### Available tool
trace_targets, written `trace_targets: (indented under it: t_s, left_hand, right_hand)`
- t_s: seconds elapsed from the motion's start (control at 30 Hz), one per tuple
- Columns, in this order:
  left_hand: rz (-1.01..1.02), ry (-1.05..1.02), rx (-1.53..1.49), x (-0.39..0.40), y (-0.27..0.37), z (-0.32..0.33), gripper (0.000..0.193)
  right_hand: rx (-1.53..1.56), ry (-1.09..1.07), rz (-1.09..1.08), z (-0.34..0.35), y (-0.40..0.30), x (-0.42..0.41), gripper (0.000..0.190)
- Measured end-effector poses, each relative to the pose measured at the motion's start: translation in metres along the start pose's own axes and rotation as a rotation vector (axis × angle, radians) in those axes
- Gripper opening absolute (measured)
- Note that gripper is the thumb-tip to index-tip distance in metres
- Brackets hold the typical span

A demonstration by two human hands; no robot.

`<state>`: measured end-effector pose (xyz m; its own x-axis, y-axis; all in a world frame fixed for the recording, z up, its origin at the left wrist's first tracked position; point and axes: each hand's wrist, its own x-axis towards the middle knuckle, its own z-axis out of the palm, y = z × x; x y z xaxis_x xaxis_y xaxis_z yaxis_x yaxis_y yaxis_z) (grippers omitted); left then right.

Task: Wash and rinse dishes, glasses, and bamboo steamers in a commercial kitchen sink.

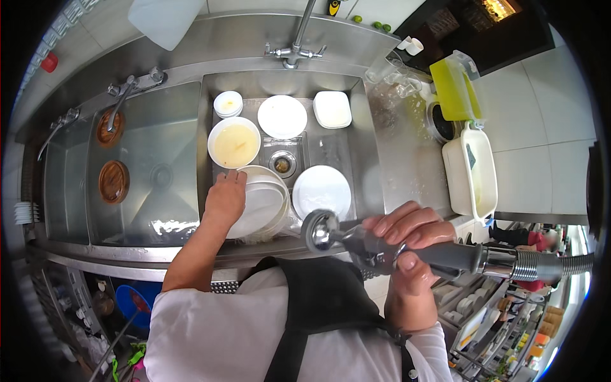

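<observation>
My right hand grips the grey handle of a pre-rinse spray nozzle, whose round head hangs over the front of the sink basin. At the basin's front left, my left hand holds the rim of a white plate in a tilted stack. The underside of that grip is hidden. Just beyond the fingers stands a white bowl of cloudy yellowish liquid. Another stack of white plates lies to the right of the drain. Small bowls, a round plate and square dishes line the back.
A water-filled basin on the left holds wooden dishes. Behind the sink rises a faucet. Glasses, a yellow-green container and a cream tub stand on the right. A person is in the background.
</observation>
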<state>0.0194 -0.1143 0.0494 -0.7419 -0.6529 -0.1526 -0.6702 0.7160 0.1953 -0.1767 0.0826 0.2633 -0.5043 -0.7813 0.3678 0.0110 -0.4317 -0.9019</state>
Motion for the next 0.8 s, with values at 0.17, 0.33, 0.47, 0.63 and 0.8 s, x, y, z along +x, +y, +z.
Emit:
trace_targets:
  t_s: [0.17, 0.33, 0.47, 0.63, 0.8]
  left_hand:
    - [-0.037, -0.008, -0.005, 0.006, -0.016, 0.014, 0.02]
    - [-0.166, -0.181, -0.127, 0.038, -0.043, 0.048, 0.018]
    - [-0.169, -0.193, -0.072, 0.05, -0.039, 0.061, 0.018]
    - [-0.236, -0.202, -0.016, 0.06, -0.023, 0.076, 0.035]
    - [-0.092, -0.146, -0.099, 0.096, 0.029, 0.051, 0.045]
  right_hand:
    - [-0.025, -0.128, -0.026, -0.014, 0.003, 0.006, 0.018]
    - [-0.137, -0.08, -0.107, -0.018, 0.013, 0.003, 0.015]
    - [-0.091, -0.1, -0.048, -0.023, 0.01, 0.001, 0.016]
    - [-0.124, -0.037, -0.131, -0.025, 0.006, 0.014, 0.019]
    - [-0.473, 0.168, -0.56, -0.044, -0.005, 0.049, 0.023]
